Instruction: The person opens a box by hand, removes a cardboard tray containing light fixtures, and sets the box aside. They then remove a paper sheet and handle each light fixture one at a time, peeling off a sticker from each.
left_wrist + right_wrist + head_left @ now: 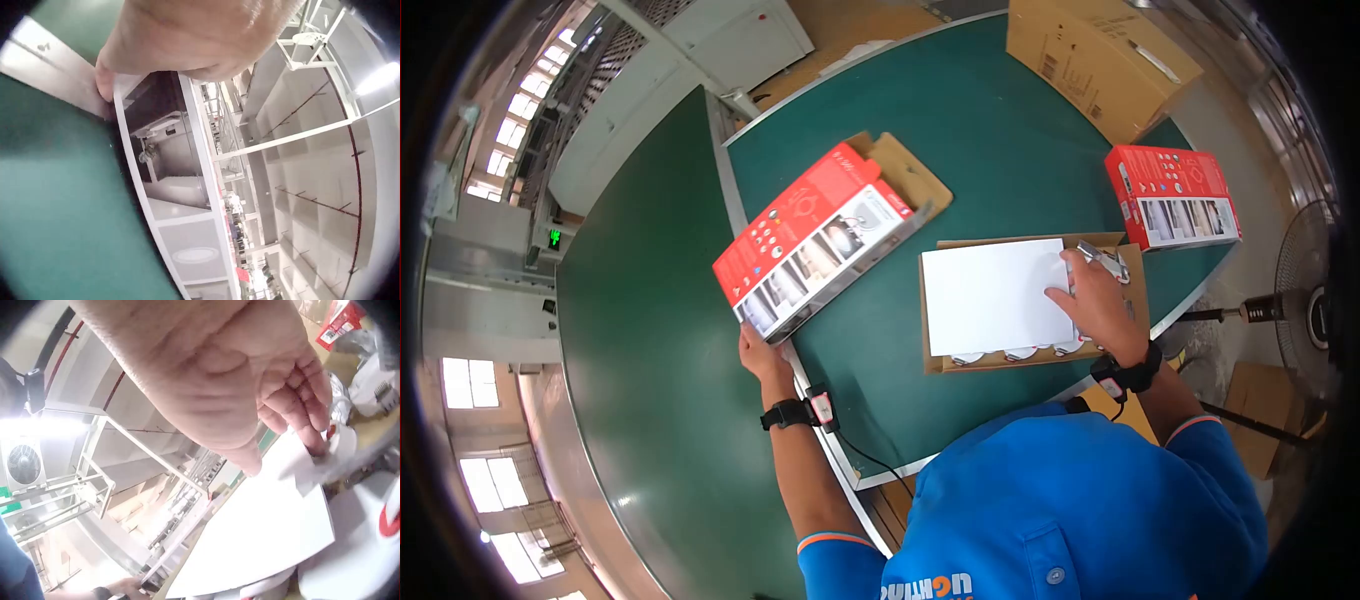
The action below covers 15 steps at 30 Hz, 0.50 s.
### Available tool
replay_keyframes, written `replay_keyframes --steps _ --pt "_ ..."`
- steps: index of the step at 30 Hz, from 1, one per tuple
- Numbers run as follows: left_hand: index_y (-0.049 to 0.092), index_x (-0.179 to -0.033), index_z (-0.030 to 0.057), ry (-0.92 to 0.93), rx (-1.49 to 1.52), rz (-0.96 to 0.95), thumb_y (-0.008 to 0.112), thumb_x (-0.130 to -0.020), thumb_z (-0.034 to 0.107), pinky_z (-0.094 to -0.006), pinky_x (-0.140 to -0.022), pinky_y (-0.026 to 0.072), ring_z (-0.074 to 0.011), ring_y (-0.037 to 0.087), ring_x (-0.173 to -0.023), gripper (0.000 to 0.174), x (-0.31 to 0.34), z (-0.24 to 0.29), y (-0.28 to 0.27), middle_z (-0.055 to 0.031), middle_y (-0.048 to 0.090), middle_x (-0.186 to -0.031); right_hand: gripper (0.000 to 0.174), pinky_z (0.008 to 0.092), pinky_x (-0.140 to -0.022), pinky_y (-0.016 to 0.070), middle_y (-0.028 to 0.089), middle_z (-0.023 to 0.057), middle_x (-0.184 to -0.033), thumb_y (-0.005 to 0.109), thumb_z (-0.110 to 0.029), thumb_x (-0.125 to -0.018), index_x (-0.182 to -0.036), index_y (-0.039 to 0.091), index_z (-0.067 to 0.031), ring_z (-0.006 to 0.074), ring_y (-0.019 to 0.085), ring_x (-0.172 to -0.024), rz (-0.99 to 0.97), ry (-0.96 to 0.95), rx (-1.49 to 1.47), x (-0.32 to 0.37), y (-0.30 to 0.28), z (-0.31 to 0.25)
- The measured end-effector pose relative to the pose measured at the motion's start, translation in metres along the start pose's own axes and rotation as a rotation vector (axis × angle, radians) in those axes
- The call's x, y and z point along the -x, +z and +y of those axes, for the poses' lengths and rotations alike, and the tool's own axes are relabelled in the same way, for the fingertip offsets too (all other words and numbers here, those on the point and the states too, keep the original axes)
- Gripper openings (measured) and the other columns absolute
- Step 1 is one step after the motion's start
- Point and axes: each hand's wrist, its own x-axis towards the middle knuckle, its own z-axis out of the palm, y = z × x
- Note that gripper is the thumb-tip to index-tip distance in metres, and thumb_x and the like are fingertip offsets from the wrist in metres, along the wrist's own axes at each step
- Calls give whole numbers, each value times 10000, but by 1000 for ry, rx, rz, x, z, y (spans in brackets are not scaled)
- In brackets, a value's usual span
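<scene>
My left hand (764,355) grips the near lower corner of a red and white printed box (800,235), whose brown flaps stand open at the far end. In the left wrist view, the hand (194,37) lies over the end of the box's picture panel (169,162). A white sheet (995,295) covers most of a shallow cardboard box (930,362) on the right. White fittings (1020,354) show along its near side. My right hand (1097,305) lies over the sheet's right edge, thumb extended over the sheet. In the right wrist view, its bent fingers (300,412) reach the sheet's edge beside white and silvery parts.
Another red printed box (1175,197) stands at the green table's (990,110) right edge. Behind it is a large brown carton (1100,65). A fan (1310,300) stands off the table at the right. A pale metal strip (725,170) runs between the two green surfaces.
</scene>
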Motion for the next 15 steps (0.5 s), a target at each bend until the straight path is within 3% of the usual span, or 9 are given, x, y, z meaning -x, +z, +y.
replay_keyframes --steps 4,7,10,13,15 --pt "574 -1228 2 42 -23 -39 549 -980 307 -358 -686 562 -189 646 -874 395 -15 -4 7 -73 651 -1041 592 387 -753 495 635 194 -909 764 -172 -765 -1260 501 19 307 638 -838 -21 112 -41 0 -2 -11" --pt "593 -1187 -42 55 -13 -40 575 -965 251 -318 -703 531 -165 624 -856 368 -34 -7 29 -71 651 -1024 543 320 -751 507 647 135 -951 723 -123 -806 -1272 504 47 205 641 -844 -85 226 -422 -6 5 8" --pt "598 -1149 -77 65 -94 -41 593 -946 187 -265 -750 471 -129 584 -852 333 -42 -13 59 -60 648 -1013 430 252 -702 511 656 78 -984 636 -77 -874 -1271 524 46 120 636 -818 -164 192 -1055 -10 -3 19" --pt "594 -1152 -78 101 -90 -152 607 -931 156 -269 -783 469 -135 589 -873 322 -32 -15 83 -64 651 -1001 331 242 -707 527 660 51 -1016 544 -50 -926 -1244 552 42 95 638 -826 -239 236 -1288 -10 -33 -2" --pt "574 -1177 -91 107 -105 -149 611 -918 126 -290 -827 470 -168 589 -929 340 -20 -10 93 -113 633 -1084 342 253 -766 535 654 78 -1034 524 -61 -937 -1257 528 60 111 645 -873 -276 140 -1303 -24 -46 -11"
